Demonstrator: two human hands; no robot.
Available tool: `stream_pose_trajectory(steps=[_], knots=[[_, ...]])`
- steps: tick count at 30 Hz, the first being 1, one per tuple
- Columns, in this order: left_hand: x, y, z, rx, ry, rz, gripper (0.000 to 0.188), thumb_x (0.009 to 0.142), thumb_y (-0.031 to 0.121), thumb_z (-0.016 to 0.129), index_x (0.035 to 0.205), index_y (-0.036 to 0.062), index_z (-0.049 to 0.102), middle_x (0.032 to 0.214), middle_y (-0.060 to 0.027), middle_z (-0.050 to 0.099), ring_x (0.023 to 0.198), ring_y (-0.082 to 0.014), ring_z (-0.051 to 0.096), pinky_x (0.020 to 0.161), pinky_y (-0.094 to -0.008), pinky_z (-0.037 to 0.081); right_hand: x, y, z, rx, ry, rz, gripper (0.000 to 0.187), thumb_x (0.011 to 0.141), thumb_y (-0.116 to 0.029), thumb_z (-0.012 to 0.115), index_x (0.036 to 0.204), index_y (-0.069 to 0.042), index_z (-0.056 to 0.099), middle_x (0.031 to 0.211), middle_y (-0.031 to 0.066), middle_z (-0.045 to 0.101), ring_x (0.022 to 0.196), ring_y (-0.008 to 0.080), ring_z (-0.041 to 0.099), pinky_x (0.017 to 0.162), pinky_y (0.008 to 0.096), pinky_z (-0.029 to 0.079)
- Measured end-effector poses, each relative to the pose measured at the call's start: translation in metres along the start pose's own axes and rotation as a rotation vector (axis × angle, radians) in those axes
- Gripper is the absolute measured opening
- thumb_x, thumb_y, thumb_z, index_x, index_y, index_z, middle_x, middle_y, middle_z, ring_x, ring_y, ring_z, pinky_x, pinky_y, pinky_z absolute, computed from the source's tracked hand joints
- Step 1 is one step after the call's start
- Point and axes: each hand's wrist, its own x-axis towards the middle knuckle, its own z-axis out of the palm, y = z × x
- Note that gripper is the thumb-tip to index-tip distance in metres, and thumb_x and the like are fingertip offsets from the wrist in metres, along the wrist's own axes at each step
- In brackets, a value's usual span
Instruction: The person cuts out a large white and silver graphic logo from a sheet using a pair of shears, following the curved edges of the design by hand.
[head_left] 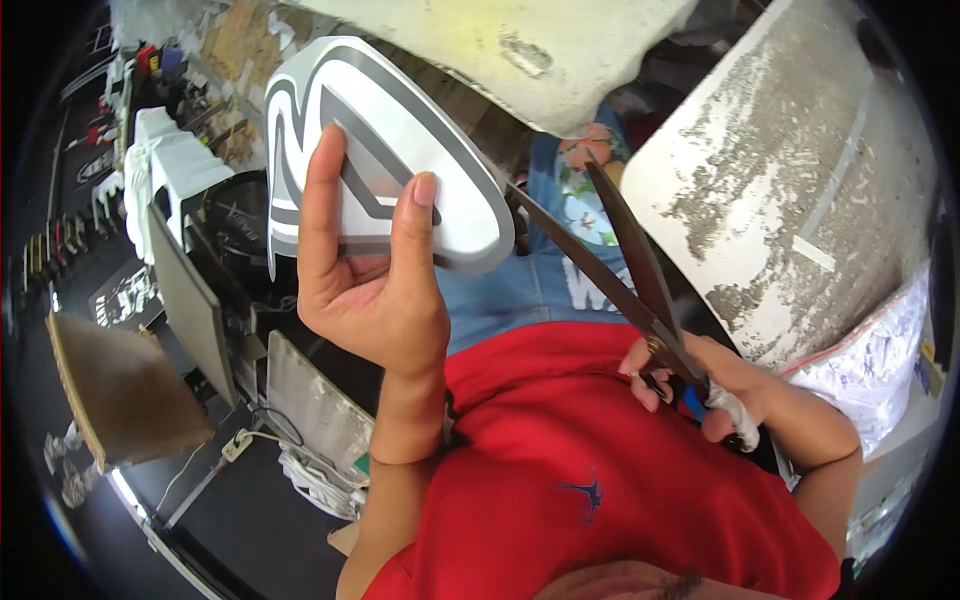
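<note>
Head view: looking down past a red shirt [610,420] and blue jeans [490,300] at two bare hands.
Left hand: the left hand [375,310] grips a white-and-grey cutout [465,215], held up left of centre; thumb and one finger lie on its near face.
Cutout's edges: rounded at the lower right, dipping into a notch at the upper left, with dark grey bands following the outline and a smaller angular grey shape inside.
Right hand: the right hand [735,375] is closed around the handles of large dark scissors [662,325], white wrapping on one handle.
Blades: parted in a V, pointing up and left; one tip is just beside the cutout's right edge, but I cannot tell whether they touch.
Open room: a gap between the hands, above shirt and jeans.
Surfaces: a pale board [790,180] with a patchy, peeling face at right; a stained yellowish slab [480,40] across the top.
Room: dark floor [220,520] at lower left, a brown panel [130,385], a white plastic stool [175,165]; a white bag [870,360] at far right.
</note>
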Motion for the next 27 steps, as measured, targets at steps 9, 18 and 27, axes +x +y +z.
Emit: stream_pose_trajectory(steps=[9, 18, 27], knots=[[-0.01, 0.019, -0.005, -0.084, -0.023, -0.012, 0.058, 0.079, -0.008, 0.072, 0.134, -0.0064, 0.054, 0.128, -0.0169, 0.061, 0.108, -0.0199, 0.063, 0.093, -0.029, 0.05, 0.006, -0.009, 0.001, -0.24, -0.017, -0.04, 0.101, 0.069, -0.075, 0.072, 0.135, -0.002, 0.05, 0.082, 0.0038, 0.059, 0.074, 0.0166, 0.055, 0.068, 0.0297, 0.043], [-0.019, 0.025, 0.0, -0.121, -0.05, -0.074, 0.056, 0.08, -0.009, 0.071, 0.134, -0.0064, 0.054, 0.127, -0.0171, 0.061, 0.106, -0.0197, 0.063, 0.094, -0.0284, 0.051, 0.0, -0.004, 0.003, -0.201, 0.016, -0.121, 0.102, 0.074, -0.077, 0.066, 0.138, 0.001, 0.047, 0.079, 0.0052, 0.056, 0.076, 0.0154, 0.058, 0.069, 0.0296, 0.043], [-0.008, 0.012, 0.006, -0.132, 0.053, -0.063, 0.054, 0.082, -0.009, 0.071, 0.133, -0.0068, 0.054, 0.128, -0.0162, 0.06, 0.108, -0.0186, 0.062, 0.093, -0.0284, 0.05, 0.0, -0.004, 0.004, -0.176, 0.012, -0.134, 0.104, 0.073, -0.078, 0.065, 0.137, 0.002, 0.047, 0.08, 0.0051, 0.058, 0.074, 0.0146, 0.056, 0.069, 0.0287, 0.043]])
